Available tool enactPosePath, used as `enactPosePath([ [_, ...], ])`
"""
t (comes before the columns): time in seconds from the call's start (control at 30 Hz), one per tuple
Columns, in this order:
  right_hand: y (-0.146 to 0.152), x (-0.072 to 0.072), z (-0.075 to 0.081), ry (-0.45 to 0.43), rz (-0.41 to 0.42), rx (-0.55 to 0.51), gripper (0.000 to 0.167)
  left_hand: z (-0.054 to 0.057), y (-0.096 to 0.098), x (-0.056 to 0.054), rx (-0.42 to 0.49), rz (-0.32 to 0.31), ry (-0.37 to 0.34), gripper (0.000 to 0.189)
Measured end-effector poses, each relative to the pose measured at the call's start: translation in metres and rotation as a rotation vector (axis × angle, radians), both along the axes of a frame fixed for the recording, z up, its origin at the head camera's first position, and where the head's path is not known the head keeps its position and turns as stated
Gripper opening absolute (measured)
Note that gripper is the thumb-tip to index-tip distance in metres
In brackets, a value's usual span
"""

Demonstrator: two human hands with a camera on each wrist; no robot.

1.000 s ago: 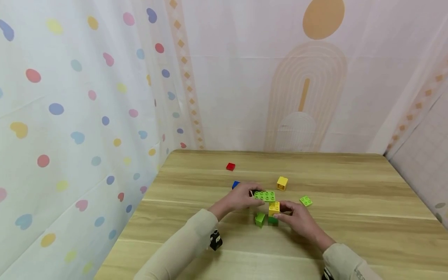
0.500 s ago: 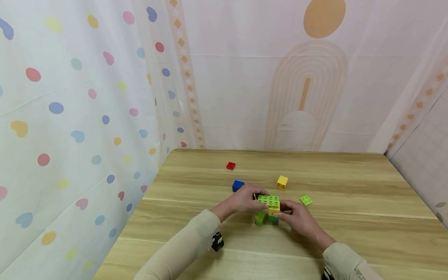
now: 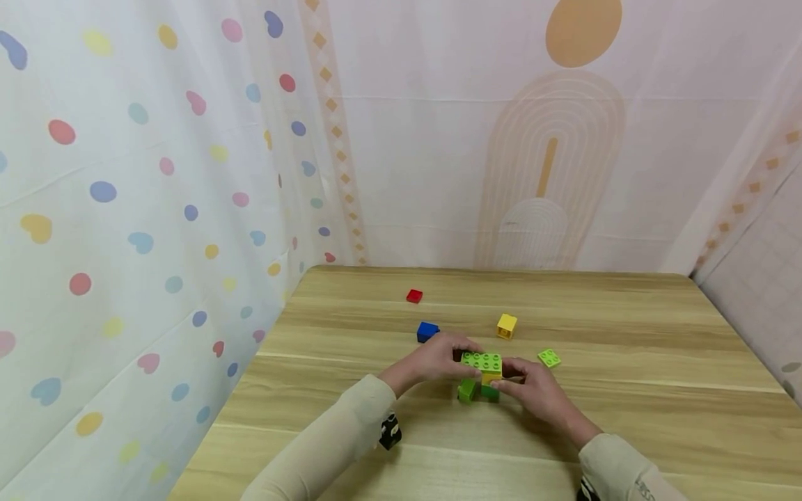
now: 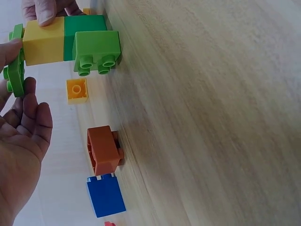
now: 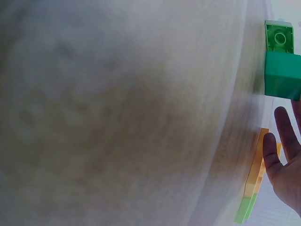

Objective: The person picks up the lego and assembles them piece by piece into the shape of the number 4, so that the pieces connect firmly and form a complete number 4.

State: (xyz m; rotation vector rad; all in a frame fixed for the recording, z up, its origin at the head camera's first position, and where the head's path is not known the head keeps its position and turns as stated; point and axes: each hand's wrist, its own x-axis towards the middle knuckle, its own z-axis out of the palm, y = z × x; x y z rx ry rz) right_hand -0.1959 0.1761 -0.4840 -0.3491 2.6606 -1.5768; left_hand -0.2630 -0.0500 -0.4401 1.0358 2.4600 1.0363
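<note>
My left hand [image 3: 438, 358] pinches a light green building plate [image 3: 481, 362] with two rows of studs, over the top of a small tower. The tower is a yellow brick [image 4: 44, 42] on a dark green brick [image 4: 84, 28] that stands on the table. The plate lies across the yellow brick and sticks out to the left. My right hand [image 3: 532, 390] grips the yellow brick from the right, thumb on its near side. Beside the tower's base, under the plate's overhang, a lime green brick [image 3: 466, 390] lies on its side.
On the wooden table [image 3: 601, 313], a blue brick [image 3: 428, 332], a red piece [image 3: 414, 296], another yellow brick [image 3: 507, 326] and a lime square plate [image 3: 548, 358] lie farther back. An orange-brown brick [image 4: 103, 150] near the blue one is hidden behind my left hand in the head view.
The left hand has brought the light green plate slightly right and down onto the yellow brick, covering its studs. The right hand keeps its hold on the tower.
</note>
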Motion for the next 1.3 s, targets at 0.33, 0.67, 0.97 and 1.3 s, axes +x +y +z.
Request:
enactPosePath([
  [0.33, -0.0015, 0.0005, -0.0003, 0.011, -0.002, -0.002, 0.034, 0.0022, 0.0016, -0.0018, -0.017, -0.046, 0.009, 0.038],
  [0.67, -0.0003, 0.0010, 0.0021, 0.008, 0.012, 0.006, 0.034, 0.0038, 0.0018, -0.0004, -0.022, -0.025, -0.020, 0.038],
  [0.97, 0.0026, -0.0017, 0.0042, -0.002, 0.054, 0.030, 0.034, 0.0042, 0.0031, -0.0001, -0.033, 0.009, -0.040, 0.038],
  [1.3, 0.0018, 0.0001, 0.0011, 0.011, 0.054, 0.007, 0.035, 0.0010, 0.0033, 0.0026, -0.089, 0.004, 0.060, 0.041],
])
